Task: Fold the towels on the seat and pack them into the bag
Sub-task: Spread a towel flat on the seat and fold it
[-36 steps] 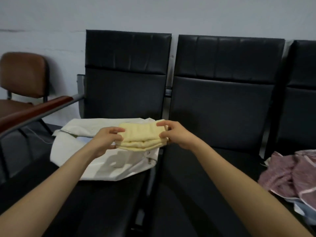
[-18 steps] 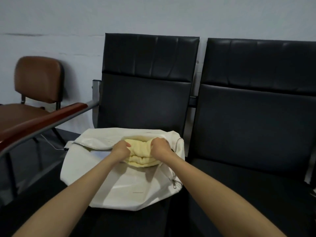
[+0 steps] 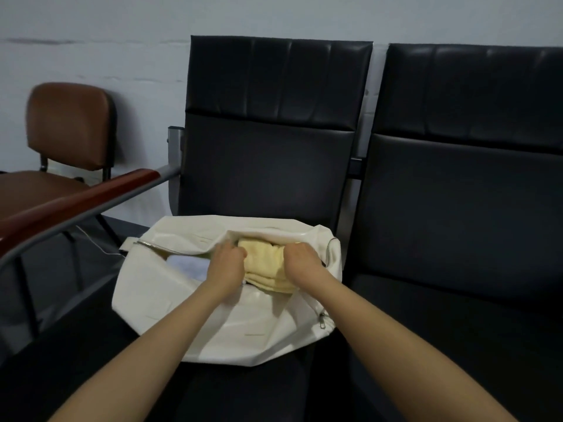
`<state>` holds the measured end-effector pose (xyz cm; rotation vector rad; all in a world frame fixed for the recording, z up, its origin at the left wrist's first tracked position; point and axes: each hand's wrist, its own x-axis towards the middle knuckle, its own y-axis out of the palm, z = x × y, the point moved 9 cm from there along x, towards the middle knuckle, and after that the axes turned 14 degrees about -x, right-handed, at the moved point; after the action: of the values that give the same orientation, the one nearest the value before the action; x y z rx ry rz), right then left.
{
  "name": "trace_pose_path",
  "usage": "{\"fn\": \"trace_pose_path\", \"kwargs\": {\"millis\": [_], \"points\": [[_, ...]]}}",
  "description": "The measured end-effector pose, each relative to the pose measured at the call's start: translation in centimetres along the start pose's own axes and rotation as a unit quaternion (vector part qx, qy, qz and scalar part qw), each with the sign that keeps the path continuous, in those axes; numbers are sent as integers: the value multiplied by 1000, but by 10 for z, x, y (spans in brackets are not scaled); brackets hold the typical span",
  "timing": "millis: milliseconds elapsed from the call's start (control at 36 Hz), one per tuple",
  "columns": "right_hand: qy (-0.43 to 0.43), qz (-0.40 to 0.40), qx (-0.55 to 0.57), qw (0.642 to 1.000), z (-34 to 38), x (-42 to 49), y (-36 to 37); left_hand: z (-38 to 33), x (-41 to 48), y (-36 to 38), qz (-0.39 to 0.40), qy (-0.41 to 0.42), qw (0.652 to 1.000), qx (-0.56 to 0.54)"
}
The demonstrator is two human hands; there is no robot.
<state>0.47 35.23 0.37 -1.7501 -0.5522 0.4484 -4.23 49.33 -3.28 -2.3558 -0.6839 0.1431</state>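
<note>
A white zip bag (image 3: 231,327) lies on the left black seat (image 3: 91,360) with its mouth open toward me. A folded yellow towel (image 3: 265,266) sits partly inside the opening, its near edge still outside. My left hand (image 3: 227,266) grips the towel's left side and my right hand (image 3: 300,261) grips its right side, fingers curled over it. Something pale bluish-white (image 3: 189,264) shows inside the bag left of my left hand.
Two black padded seats stand joined side by side, the right seat (image 3: 457,315) next to the bag. A red-brown armrest (image 3: 76,199) on a grey bar runs along the left. A brown chair (image 3: 67,126) stands by the wall at far left.
Both hands carried the folded yellow towel from above the seat gap leftward into the bag's mouth and pushed it deeper. The view swung left, so the pink towels at right dropped out of sight.
</note>
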Motion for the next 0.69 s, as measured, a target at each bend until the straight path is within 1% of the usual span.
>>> {"fn": "trace_pose_path", "kwargs": {"millis": [28, 56, 83, 111, 139, 194, 250, 306, 389, 417, 444, 500, 583, 639, 694], "points": [[4, 1, 11, 1000, -1, -2, -3, -8, -4, 2, -13, 47, 999, 21], [7, 4, 18, 1000, -2, -2, -4, -19, -9, 8, -3, 96, 995, 14], [9, 11, 24, 1000, -2, -3, -5, -29, -15, 18, 30, 126, 992, -10], [17, 24, 39, 999, -5, -1, -5, -40, -22, 29, 73, 149, 986, -10], [25, 43, 68, 996, -9, 0, -4, -47, -26, 40, 110, 161, 981, -12], [60, 91, 158, 981, -23, 2, 0, -52, -31, 52, 154, 145, 977, -38], [96, 129, 301, 940, -34, 2, 6, -48, -26, 50, 140, 104, 980, -93], [120, 143, 407, 894, -39, -1, 9, -42, -19, 46, 126, 70, 980, -135], [102, 169, 518, 832, -35, -1, 11, -44, -16, 39, 112, 52, 976, -176], [91, 186, 547, 811, -31, -3, 10, -43, -15, 37, 108, 48, 976, -183], [79, 204, 563, 797, -27, -4, 9, -42, -15, 36, 107, 45, 977, -180], [69, 226, 566, 789, -25, -6, 9, -42, -14, 36, 111, 46, 979, -163], [82, 228, 578, 779, -24, -4, 12, -48, -14, 39, 109, 60, 987, -102], [80, 226, 576, 781, -23, -2, 17, -52, -15, 38, 75, 70, 994, -44], [62, 212, 577, 786, -19, -1, 15, -53, -15, 37, 50, 74, 996, -28]]}}
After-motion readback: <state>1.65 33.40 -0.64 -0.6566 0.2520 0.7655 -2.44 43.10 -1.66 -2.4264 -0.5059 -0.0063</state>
